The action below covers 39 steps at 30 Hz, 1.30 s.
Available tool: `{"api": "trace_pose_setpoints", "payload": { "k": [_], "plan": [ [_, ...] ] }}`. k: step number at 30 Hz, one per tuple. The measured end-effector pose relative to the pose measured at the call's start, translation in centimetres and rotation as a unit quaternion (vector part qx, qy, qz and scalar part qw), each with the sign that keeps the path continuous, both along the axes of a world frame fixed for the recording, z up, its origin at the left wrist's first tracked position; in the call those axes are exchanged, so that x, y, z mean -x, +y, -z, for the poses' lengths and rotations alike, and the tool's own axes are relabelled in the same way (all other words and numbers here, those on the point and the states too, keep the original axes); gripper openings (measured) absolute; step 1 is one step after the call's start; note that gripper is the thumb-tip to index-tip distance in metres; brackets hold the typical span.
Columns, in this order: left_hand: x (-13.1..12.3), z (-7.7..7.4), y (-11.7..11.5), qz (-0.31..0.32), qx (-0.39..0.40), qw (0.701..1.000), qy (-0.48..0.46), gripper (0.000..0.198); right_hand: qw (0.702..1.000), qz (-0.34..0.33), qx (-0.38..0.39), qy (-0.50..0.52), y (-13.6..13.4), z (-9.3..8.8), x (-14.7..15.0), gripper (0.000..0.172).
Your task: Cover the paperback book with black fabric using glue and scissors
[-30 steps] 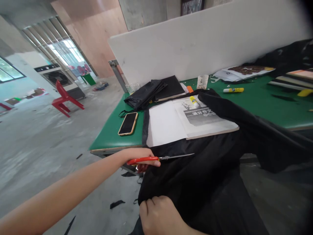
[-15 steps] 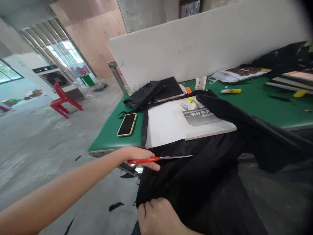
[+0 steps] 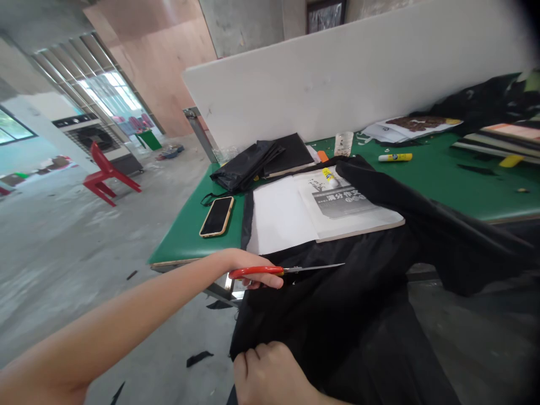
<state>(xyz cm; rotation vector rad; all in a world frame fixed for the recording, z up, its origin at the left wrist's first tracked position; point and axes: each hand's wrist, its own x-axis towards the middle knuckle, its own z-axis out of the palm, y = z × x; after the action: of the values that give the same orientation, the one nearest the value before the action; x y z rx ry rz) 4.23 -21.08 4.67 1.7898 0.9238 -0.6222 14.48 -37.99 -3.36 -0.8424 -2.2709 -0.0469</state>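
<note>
- Daylight glared through windows [image 3: 12, 126] left of and beyond the desk [image 3: 181, 242].
- Black cloth [image 3: 320, 315] at the desk's front sank into deep shadow.
- Floor [image 3: 126, 236] left of the desk looked smeared.
- Darkness blurred the corner above the desk's right end.

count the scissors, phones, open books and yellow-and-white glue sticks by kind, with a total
Scissors: 1, in the left hand
Phone: 1
Open book: 1
Glue sticks: 2
Total: 5
</note>
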Motion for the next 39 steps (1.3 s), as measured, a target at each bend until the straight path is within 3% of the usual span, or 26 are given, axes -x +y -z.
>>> {"api": "trace_pose_setpoints", "payload": {
  "k": [3, 8, 12, 16, 22, 29, 39],
  "plan": [
    [-0.1, 0.2, 0.0, -0.030, 0.075, 0.997, -0.018, 0.052, 1.000, -0.003, 0.002, -0.007, 0.0, 0.0, 0.0, 0.011],
    [-0.5, 0.7, -0.5, -0.128, 0.033, 0.991, 0.006, 0.053, 1.000, -0.010, 0.004, -0.030, 0.0, 0.0, 0.0, 0.009],
    [-0.7, 1.2, -0.6, -0.158, 0.000, 0.987, 0.025, 0.054, 0.996, -0.032, 0.023, -0.078, 0.0, -0.1, -0.1, 0.004],
    [-0.8, 1.2, -0.7, -0.151, -0.014, 0.988, 0.037, 0.055, 0.996, -0.041, 0.025, -0.080, 0.0, 0.0, -0.1, 0.004],
    [-1.0, -0.4, -1.2, -0.094, -0.061, 0.991, 0.066, 0.057, 0.995, -0.030, 0.035, -0.093, -0.3, 0.2, 0.1, 0.003],
    [-0.9, -0.8, -0.7, -0.009, -0.032, 0.999, 0.042, 0.056, 0.992, -0.053, 0.047, -0.108, -0.4, 0.2, 0.2, 0.008],
    [-2.4, -1.2, -0.2, -0.015, -0.004, 0.999, 0.040, 0.057, 0.980, -0.084, 0.073, -0.166, -0.1, -0.8, 0.3, 0.007]
  ]
}}
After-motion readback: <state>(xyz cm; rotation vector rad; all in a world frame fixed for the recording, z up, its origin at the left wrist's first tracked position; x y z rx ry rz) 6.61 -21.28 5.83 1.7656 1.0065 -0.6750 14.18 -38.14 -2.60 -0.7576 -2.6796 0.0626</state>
